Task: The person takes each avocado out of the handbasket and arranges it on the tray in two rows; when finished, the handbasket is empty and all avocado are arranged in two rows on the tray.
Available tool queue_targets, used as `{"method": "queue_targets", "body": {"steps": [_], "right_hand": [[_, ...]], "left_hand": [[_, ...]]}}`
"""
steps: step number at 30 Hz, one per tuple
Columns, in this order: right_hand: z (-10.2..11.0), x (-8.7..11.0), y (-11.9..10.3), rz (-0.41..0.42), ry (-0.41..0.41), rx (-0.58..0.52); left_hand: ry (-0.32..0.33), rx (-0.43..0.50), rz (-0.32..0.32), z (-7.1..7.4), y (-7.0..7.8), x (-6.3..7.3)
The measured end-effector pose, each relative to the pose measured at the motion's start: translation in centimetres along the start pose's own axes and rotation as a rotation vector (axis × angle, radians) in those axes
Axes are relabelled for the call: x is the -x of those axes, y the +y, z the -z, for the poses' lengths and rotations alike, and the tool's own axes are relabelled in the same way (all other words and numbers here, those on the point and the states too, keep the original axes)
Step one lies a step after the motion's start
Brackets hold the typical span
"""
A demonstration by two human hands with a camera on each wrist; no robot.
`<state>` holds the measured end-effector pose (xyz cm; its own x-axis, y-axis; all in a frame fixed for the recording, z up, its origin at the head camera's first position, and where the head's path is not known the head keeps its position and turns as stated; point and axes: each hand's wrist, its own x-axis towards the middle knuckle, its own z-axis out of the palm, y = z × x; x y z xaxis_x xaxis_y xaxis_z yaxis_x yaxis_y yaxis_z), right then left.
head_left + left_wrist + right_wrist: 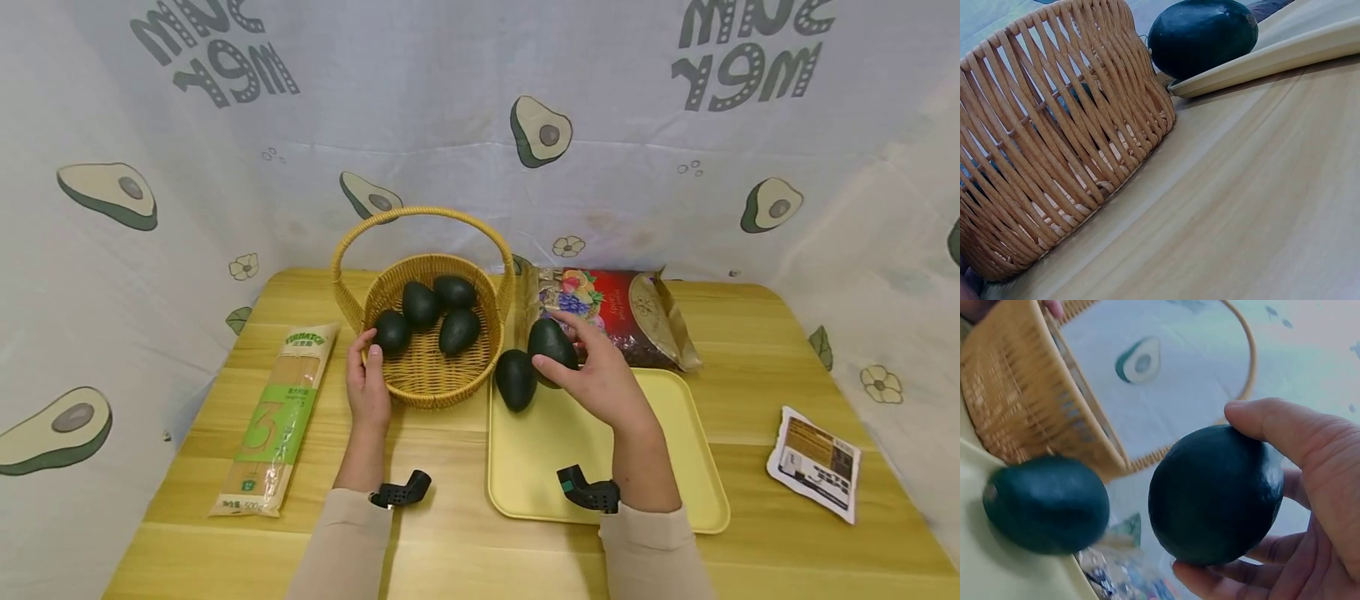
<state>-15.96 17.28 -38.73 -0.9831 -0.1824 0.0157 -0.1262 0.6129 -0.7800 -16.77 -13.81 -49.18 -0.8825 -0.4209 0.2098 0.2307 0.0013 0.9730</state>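
In my right hand (592, 375) I hold a dark green avocado (1216, 494), thumb on one side and fingers on the other, raised over the yellow tray (615, 483). A second avocado (516, 380) lies at the tray's back left corner, close to the basket. My left hand (369, 387) grips the left rim of the yellow wicker basket (431, 400), its thumb over the edge. Several avocados (459, 332) sit inside this basket, whose tall handle arches above. In the left wrist view, the basket's woven side (1066, 125) fills the left part and only a sliver of hand shows.
A pack of spaghetti (277, 417) lies left of the basket. Behind the tray is a red and gold candy bag (630, 317). A small white and brown packet (815, 462) lies at the far right. A printed cloth (450, 100) hangs behind the wooden table (450, 533).
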Motion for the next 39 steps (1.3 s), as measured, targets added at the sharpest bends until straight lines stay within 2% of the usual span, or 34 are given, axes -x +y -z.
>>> {"method": "queue_targets", "body": {"steps": [1,8,9,16,21,25,30,37,39], "right_hand": [[0.3,0.0,0.3,-0.007,0.006,0.004],[1.9,0.3,2.1,-0.083,-0.024,-0.039],[2.0,0.3,2.3,-0.091,-0.033,-0.043],[2.6,0.5,3.5,-0.139,-0.052,-0.055],[3.0,0.6,4.7,-0.111,-0.077,-0.073],[3.5,0.7,5.2,-0.103,-0.134,-0.086],[3.8,0.7,5.7,-0.194,-0.210,-0.044],[4.0,0.8,6.2,-0.284,-0.243,-0.005],[4.0,0.9,6.3,-0.292,-0.255,-0.003]], "left_hand": [[-0.003,0.003,0.000,0.0,0.0,0.0],[-0.035,0.019,0.046,-0.2,3.7,1.1],[-0.036,0.020,0.046,-0.2,3.8,1.2],[-0.029,0.015,0.043,0.0,3.9,1.4],[-0.028,0.004,0.035,-0.1,3.9,1.3],[-0.023,0.001,0.028,-0.2,3.9,1.2],[-0.013,-0.005,0.041,-0.2,3.9,1.2],[-0.017,-0.005,0.037,-0.4,3.9,1.1],[-0.014,-0.004,0.034,-0.3,3.1,0.8]]}}
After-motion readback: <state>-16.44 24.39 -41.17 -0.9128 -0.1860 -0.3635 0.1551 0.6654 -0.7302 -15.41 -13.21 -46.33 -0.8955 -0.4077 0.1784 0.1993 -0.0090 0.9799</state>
